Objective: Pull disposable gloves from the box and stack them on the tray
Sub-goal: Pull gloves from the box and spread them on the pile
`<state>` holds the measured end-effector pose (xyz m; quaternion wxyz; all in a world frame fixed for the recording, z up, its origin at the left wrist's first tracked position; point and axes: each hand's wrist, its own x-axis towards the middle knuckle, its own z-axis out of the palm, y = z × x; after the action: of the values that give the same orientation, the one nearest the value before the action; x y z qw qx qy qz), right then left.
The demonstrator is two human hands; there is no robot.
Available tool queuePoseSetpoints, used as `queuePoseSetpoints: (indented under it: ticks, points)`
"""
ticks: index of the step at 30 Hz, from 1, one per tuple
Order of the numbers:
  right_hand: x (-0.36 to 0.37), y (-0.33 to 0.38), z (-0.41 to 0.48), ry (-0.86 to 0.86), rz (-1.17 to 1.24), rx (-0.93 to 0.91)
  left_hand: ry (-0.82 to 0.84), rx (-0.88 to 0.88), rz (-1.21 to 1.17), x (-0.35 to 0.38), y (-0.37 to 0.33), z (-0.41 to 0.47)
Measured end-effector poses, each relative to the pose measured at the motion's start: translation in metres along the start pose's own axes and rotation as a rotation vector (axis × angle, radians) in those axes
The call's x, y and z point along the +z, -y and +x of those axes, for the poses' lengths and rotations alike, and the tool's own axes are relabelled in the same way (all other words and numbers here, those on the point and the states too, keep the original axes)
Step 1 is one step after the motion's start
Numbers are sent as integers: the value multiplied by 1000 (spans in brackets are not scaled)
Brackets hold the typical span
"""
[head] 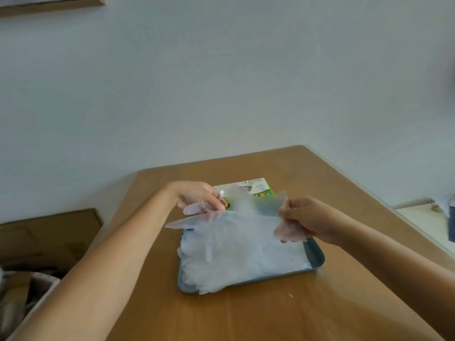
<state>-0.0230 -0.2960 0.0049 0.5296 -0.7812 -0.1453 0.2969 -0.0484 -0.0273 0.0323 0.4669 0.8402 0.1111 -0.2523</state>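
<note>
A clear plastic glove (248, 207) is stretched flat in the air between my hands, just above the grey tray (317, 257). My left hand (199, 195) pinches its finger end. My right hand (302, 217) grips its cuff end. A pile of clear gloves (241, 252) fills the tray and hangs over its left rim. The white and green glove box (258, 188) lies flat behind the tray, partly hidden by the held glove.
The wooden table (246, 313) ends close behind the box against a pale wall. A brown cabinet (49, 232) and a basket of cloth (27, 291) stand lower left. A pale surface (423, 217) lies beyond the table's right edge.
</note>
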Motion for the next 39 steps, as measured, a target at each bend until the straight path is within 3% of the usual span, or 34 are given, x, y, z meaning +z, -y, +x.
queuePoseSetpoints:
  ticks: [7,10,13,16,18,22,25,27,29,31,34,36,39]
  points:
    - [-7,-21,14,-50,-493,36,87,-188,115,-1,6,13]
    - [-4,-27,18,-77,-593,12,54,-210,211,-5,5,7]
    - [1,-34,21,-131,-661,-61,-155,-207,319,-5,6,2]
    - [6,-37,20,-164,-734,-96,-570,-3,351,6,5,-6]
    - [8,-40,19,-192,-776,-95,-684,109,397,18,3,-21]
    - [9,-38,15,-238,-806,-91,-364,-12,569,45,15,-48]
    - [14,-29,2,-404,-1033,-149,-304,-52,592,56,29,-52]
    - [21,-22,-7,-536,-1174,-318,-292,-76,573,60,34,-51]
    - [26,-22,-8,-447,-1194,-530,-268,-78,566,62,37,-48]
    - [31,-27,-3,-149,-1171,-615,-234,-49,561,66,38,-43]
    - [34,-40,6,181,-1253,-476,-208,12,476,70,38,-40]
    - [31,-45,10,244,-1238,-368,-201,0,440,66,37,-42]
    - [28,-46,14,253,-1203,-305,-190,-152,636,54,36,-51]
